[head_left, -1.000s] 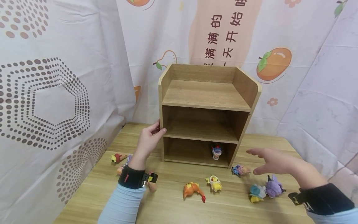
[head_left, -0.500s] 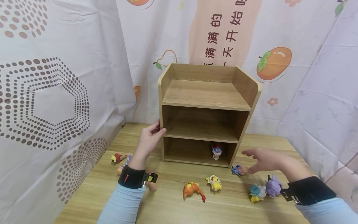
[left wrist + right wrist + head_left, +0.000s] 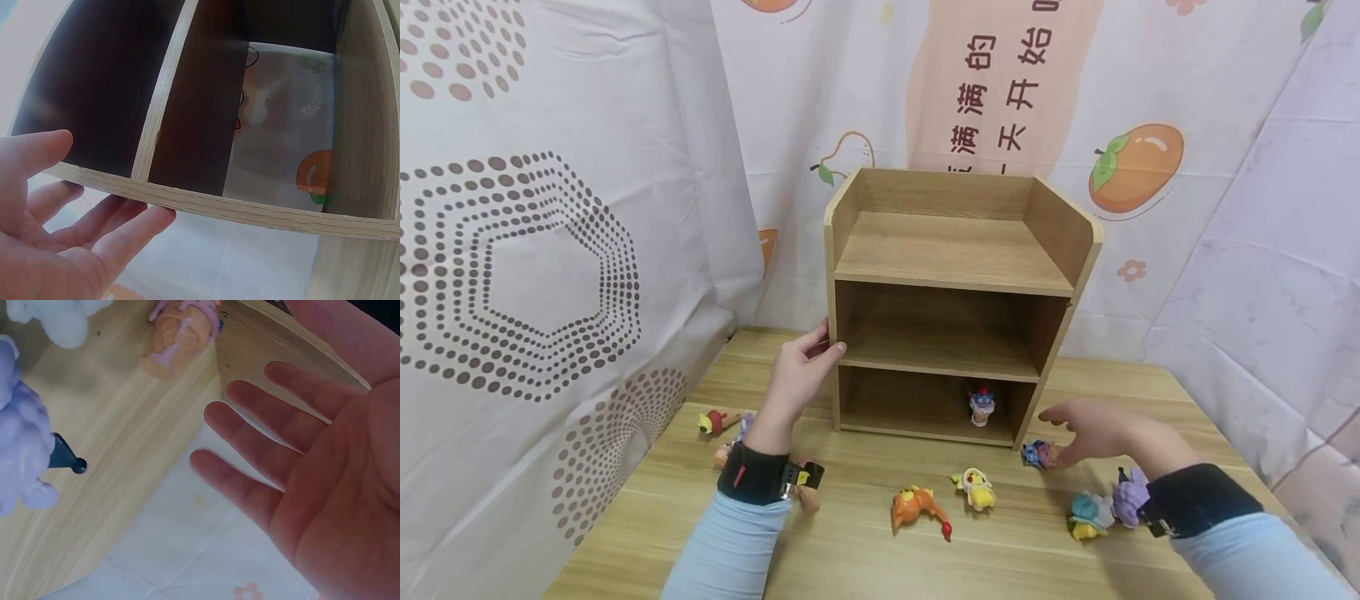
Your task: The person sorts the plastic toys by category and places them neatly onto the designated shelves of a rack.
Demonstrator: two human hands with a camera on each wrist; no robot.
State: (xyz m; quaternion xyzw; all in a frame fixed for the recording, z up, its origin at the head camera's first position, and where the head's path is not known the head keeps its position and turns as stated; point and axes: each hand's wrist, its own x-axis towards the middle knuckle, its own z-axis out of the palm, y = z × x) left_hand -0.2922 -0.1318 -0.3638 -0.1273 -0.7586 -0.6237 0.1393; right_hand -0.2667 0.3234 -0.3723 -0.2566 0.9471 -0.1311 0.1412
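A wooden shelf unit [image 3: 955, 246] stands on the table, its left side panel held by my left hand [image 3: 797, 375]. In the left wrist view the thumb lies over the inner side of the panel, the fingers [image 3: 128, 240] along its outer face. Spread and holding nothing, my right hand [image 3: 1105, 429] hovers beside the blue-and-pink cone figurine [image 3: 1039, 454], which lies by the unit's right foot. The right wrist view shows that figurine's tan cone [image 3: 181, 337] apart from the fingertips. A blue, red-topped figurine [image 3: 981, 407] stands upright in the bottom compartment, on the right.
On the table lie an orange figurine [image 3: 913, 506], a yellow Pikachu figurine [image 3: 976, 490], a teal-and-yellow figurine [image 3: 1088, 515] and a purple one [image 3: 1127, 498]. A red-and-yellow figurine [image 3: 715, 422] lies left, near others partly hidden by my left arm. Printed curtains [image 3: 872, 83] hang behind.
My right hand has moved left, closer to the blue-and-pink cone figurine and partly over it. My left hand keeps its place on the shelf unit.
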